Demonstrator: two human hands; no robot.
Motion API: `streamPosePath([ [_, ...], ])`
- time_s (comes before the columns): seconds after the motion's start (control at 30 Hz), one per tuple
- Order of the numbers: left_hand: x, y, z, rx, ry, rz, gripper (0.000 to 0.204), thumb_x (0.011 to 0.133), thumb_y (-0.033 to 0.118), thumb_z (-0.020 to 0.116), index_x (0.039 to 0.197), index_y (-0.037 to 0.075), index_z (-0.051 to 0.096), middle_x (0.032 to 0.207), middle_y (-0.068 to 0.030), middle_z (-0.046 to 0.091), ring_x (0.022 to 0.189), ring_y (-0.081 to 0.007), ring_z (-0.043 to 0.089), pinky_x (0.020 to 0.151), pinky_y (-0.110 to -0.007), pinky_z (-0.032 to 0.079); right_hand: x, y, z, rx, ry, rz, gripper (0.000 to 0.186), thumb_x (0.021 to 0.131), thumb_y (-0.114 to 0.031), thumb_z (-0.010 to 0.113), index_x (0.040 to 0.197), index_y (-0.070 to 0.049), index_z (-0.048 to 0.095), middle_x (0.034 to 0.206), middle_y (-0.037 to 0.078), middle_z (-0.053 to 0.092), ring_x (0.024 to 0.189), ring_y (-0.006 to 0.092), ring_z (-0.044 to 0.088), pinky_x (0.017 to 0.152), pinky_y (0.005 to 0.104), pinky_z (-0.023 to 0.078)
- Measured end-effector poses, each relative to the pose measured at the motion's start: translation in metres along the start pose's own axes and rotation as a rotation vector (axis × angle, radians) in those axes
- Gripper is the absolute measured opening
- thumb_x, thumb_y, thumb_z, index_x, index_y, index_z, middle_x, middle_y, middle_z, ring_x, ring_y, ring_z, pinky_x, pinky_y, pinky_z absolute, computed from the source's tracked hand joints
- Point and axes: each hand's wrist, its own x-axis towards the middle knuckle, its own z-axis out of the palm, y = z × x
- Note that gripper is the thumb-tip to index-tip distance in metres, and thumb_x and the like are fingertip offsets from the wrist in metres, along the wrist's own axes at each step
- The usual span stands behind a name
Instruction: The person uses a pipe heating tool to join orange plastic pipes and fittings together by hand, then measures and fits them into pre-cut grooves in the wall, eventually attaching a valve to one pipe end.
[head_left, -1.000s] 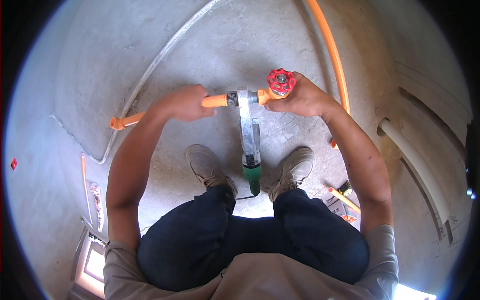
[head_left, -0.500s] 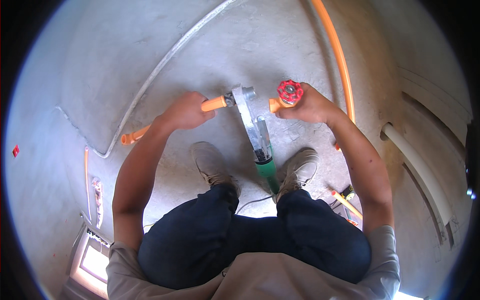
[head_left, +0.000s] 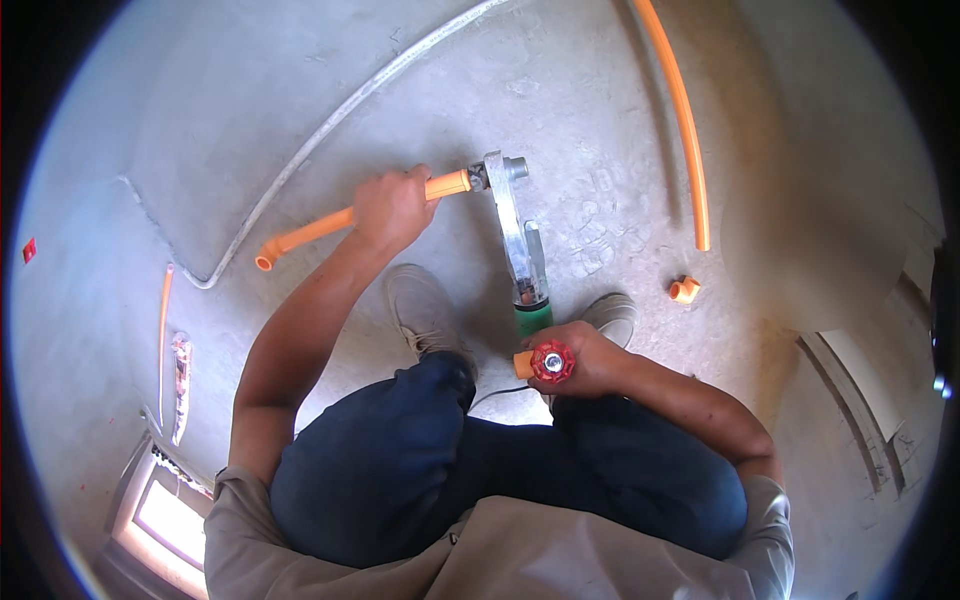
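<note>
The left hand [head_left: 392, 208] is clenched around a long orange plastic pipe [head_left: 318, 228], whose near end is pushed against the head of a grey metal pipe-welding iron with a green handle [head_left: 520, 245]; the right hand [head_left: 585, 358] grasps an orange plastic valve with a red round handwheel [head_left: 548, 362], drawn close to the knees at six o'clock. The pipe's long axis runs from the iron toward eight o'clock, ending in an elbow; the iron lies along twelve to six, between both shoes. The valve sits well apart from the iron's head (the left hand is nearer it). Bare grey concrete floor [head_left: 250, 110]; another long orange pipe [head_left: 680, 120] at one o'clock, a small orange fitting [head_left: 684, 290] at three.
</note>
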Motion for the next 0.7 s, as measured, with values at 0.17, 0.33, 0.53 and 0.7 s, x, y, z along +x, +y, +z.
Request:
streamPosePath([
  [0.17, 0.001, -0.023, -0.009, -0.238, -0.374, -0.037, 0.034, 0.09, 0.037, 0.072, 0.09, 0.003, 0.072, 0.08, -0.0218, 0.071, 0.076, -0.0408, 0.07, 0.071, -0.05, 0.054, -0.005, 0.007, 0.01, -0.091, 0.1, -0.064, 0.052, 0.075, -0.024, 0.089, 0.117, 0.0, 0.07, 0.107, 0.019, 0.075, 0.097, 0.0338, 0.074, 0.089, 0.0401, 0.06],
  [0.33, -0.028, -0.04, -0.007, -0.406, -0.533, -0.114, 0.041, 0.092, 0.037, 0.073, 0.08, -0.001, 0.065, 0.069, -0.0186, 0.063, 0.065, -0.0321, 0.063, 0.067, -0.046, 0.048, -0.006, -0.006, 0.007, -0.031, 0.17, -0.078, 0.028, 0.079, -0.021, 0.084, 0.094, -0.004, 0.068, 0.089, 0.014, 0.071, 0.082, 0.0352, 0.071, 0.075, 0.0427, 0.058],
  [0.53, -0.054, 0.018, -0.077, -0.226, -0.275, 0.217, 0.022, 0.087, 0.023, 0.073, 0.087, 0.001, 0.07, 0.076, -0.0212, 0.069, 0.075, -0.0393, 0.069, 0.07, -0.05, 0.052, -0.032, -0.043, -0.038, -0.025, 0.198, -0.033, 0.033, 0.078, -0.018, 0.087, 0.1, -0.002, 0.07, 0.09, 0.014, 0.073, 0.079, 0.0311, 0.073, 0.075, 0.0376, 0.059],
  [0.7, -0.075, 0.068, -0.119, -0.154, -0.151, 0.289, 0.024, 0.08, 0.019, 0.076, 0.097, 0.002, 0.074, 0.074, -0.02, 0.071, 0.073, -0.0409, 0.07, 0.07, -0.05, 0.055, -0.051, -0.099, -0.072, -0.21, 0.545, -0.13, 0.045, 0.075, -0.016, 0.089, 0.111, 0.0, 0.065, 0.092, 0.013, 0.073, 0.083, 0.0292, 0.075, 0.077, 0.0381, 0.06],
])
